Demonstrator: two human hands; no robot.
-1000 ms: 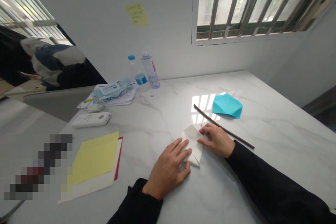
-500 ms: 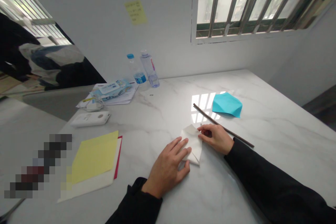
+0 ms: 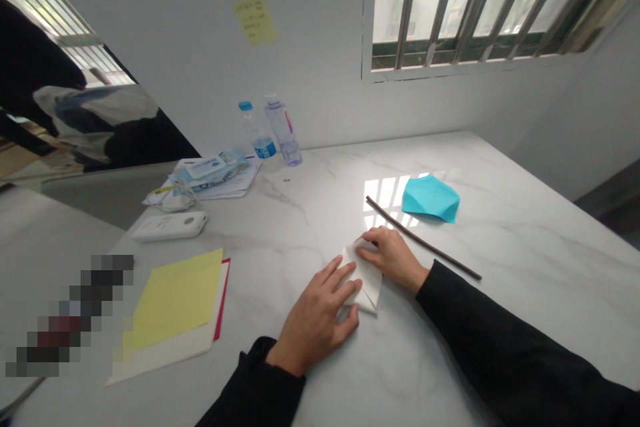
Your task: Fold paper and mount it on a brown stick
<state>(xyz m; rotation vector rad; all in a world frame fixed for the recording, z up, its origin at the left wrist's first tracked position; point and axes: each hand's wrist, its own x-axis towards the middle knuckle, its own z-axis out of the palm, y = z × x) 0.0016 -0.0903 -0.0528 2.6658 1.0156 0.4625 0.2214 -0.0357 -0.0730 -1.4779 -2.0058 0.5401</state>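
Observation:
A white sheet of paper [image 3: 371, 278], folded into a small packet with a pointed flap, lies on the marble-patterned table. My left hand [image 3: 320, 312] rests over its left side, fingers spread and pressing it down. At its top edge, my right hand [image 3: 394, 257] has thumb and fingers closed on the paper's upper flap, partly covering it. Just beyond my right hand lies a thin brown stick [image 3: 425, 239]. A folded turquoise paper [image 3: 431, 199] sits behind the stick.
Yellow paper [image 3: 177, 300] lies over white and red sheets on the left. Behind are a white device [image 3: 171, 227], a wipes pack [image 3: 213, 170] on papers, and two plastic bottles [image 3: 284, 133] by the wall. A person [image 3: 40, 80] appears at far left.
My right hand has moved left and slightly up along the paper's top edge, carrying the upper flap over. My left hand stays in place on the paper.

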